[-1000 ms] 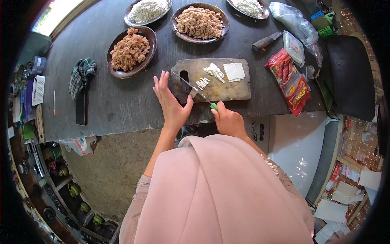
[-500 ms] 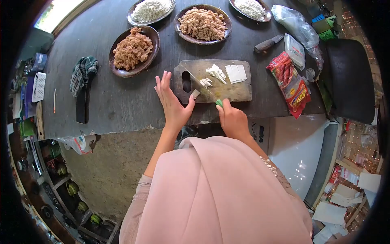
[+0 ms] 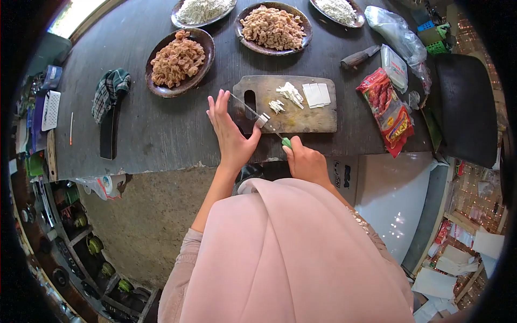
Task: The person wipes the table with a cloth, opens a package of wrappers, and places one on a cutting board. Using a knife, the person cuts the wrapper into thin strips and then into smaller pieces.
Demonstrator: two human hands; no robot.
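Note:
My right hand point(image 3: 308, 163) is wrapped around the green handle of a knife point(image 3: 286, 142), whose thin blade slants up and left across the wooden cutting board point(image 3: 307, 121). Beside the board's left end, my left hand point(image 3: 232, 134) has its fingers stretched out and apart, the thumb tip right at a small white piece point(image 3: 262, 120) by the blade. Thin white strips point(image 3: 291, 95) lie in a loose pile on the board, with a smaller bunch of short strips point(image 3: 276, 106) near them. Flat white slices point(image 3: 316, 95) rest side by side at the upper right of the board.
Behind the board stand brown plates of fried pieces point(image 3: 177, 62) and of white shreds point(image 3: 204, 9). To the right are a red packet point(image 3: 386, 110), a second knife point(image 3: 360, 57) and a plastic bag point(image 3: 396, 35). A checked cloth point(image 3: 111, 92) lies at the left.
The knife has moved slightly left and down, its blade now crossing beside the small white piece, where cut lines show. My left hand stays nearly in place.

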